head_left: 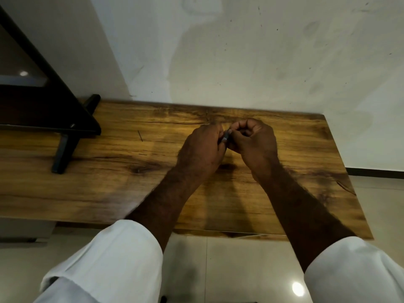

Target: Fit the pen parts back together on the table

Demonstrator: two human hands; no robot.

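Left hand (202,147) and right hand (253,138) close together, above the middle of the wooden table (109,171). Small dark thing (226,136) between them, mostly hidden, only a grey-dark bit peeking out. Too small to tell what kind of thing. Fingers of the left hand curled round its lower end. Fingers (235,132) of the right hand bent tight and pinching its top end. So, both hands closed on the same little thing, held up in the air, not lying on the wood.

Thin dark needle-like stick (140,135) alone on the table, well apart from the hands, off to the left. Black stand (65,147) of something big at the far left, its foot resting on the wood. White sleeves (122,259) rolled up on both arms. Pale wall (240,62) behind, shiny floor (229,270) below.

What could go wrong, as a guess: small thing, small hold, so easy to slip out. A hard tug or twist from either hand, and maybe a pop apart, with one bit flying off. From there, a bounce on the wood, a roll over the near edge, and down onto the floor. Also easy to lose sight of the thin stick, or brush it off with an arm
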